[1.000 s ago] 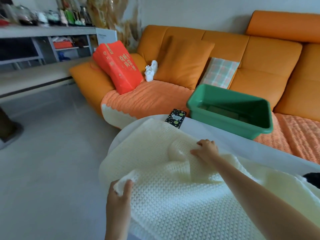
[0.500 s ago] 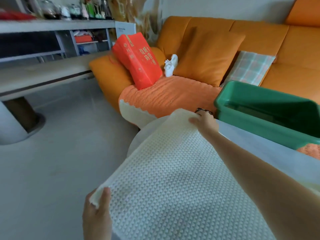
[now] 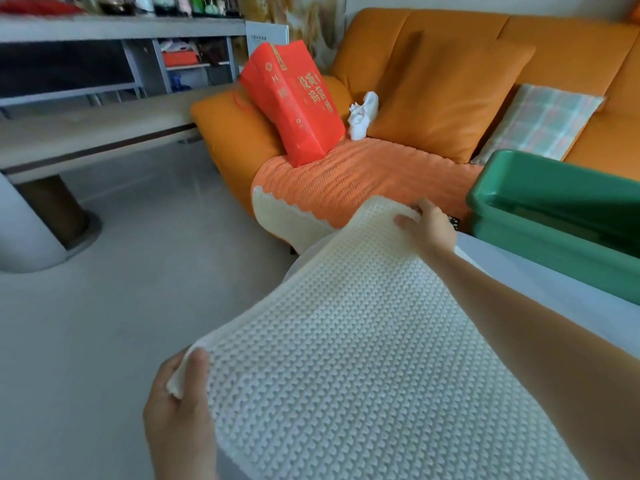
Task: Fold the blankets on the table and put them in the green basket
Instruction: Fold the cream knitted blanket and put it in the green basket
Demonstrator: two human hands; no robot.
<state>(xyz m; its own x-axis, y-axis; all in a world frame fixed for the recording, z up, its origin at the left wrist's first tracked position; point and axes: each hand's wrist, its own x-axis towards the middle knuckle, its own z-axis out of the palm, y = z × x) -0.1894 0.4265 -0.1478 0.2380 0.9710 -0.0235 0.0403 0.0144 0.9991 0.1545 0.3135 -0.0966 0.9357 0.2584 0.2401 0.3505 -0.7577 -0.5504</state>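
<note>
Head view: cream blanket (image 3: 353, 358) corners in left hand (image 3: 176, 407), right hand (image 3: 427, 228).

home living room, orange sofa (image 3: 571, 60) with cushions (image 3: 446, 98), grey shelf unit (image 3: 121, 29), tiled floor (image 3: 121, 289)

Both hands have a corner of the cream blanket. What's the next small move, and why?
Probably bring both pinched corners over onto the opposite edge for a first fold: left hand and right hand each pinch a corner, and the blanket is stretched out, unfolded.
</note>
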